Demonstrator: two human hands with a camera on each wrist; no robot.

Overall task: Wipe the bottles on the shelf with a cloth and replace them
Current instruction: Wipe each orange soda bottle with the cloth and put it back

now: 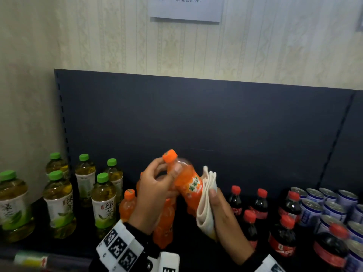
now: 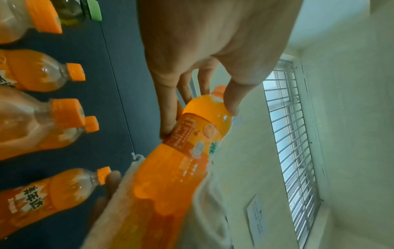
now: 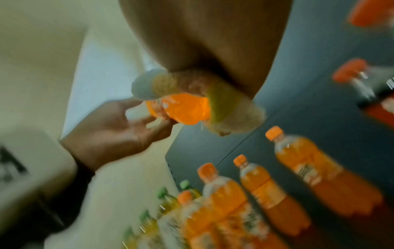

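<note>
Left hand curled round the neck and shoulder of the orange soda bottle, fingertips just under the orange cap — thumb on the near side, fingers behind, as the left wrist view confirms. Right hand wrapped in the cream cloth, closed round the bottle's lower body from the 4 o'clock side, cloth between palm and plastic. Neither hand loose or spread; both gripping.

Bottle held up in front of the dark back panel, clear of the shelf, tilted — cap toward 11 o'clock, base toward 5 o'clock, base hidden by cloth in the head view. Long axis running from left hand down into right hand, so any wiping stroke likely along that line, or a twist about it with the left hand steadying.

Probably mid-wipe; lower half covered, label partly bare. Return spot presumably among the other orange bottles standing directly beneath at 6 o'clock — left hand nearer to them, and already holding the neck, so better placed for setting down upright. Green tea bottles off at 9 o'clock, cola bottles and cans at 3 o'clock, all well apart from the held bottle. Right wrist view blurred; finer finger detail there unreadable.
</note>
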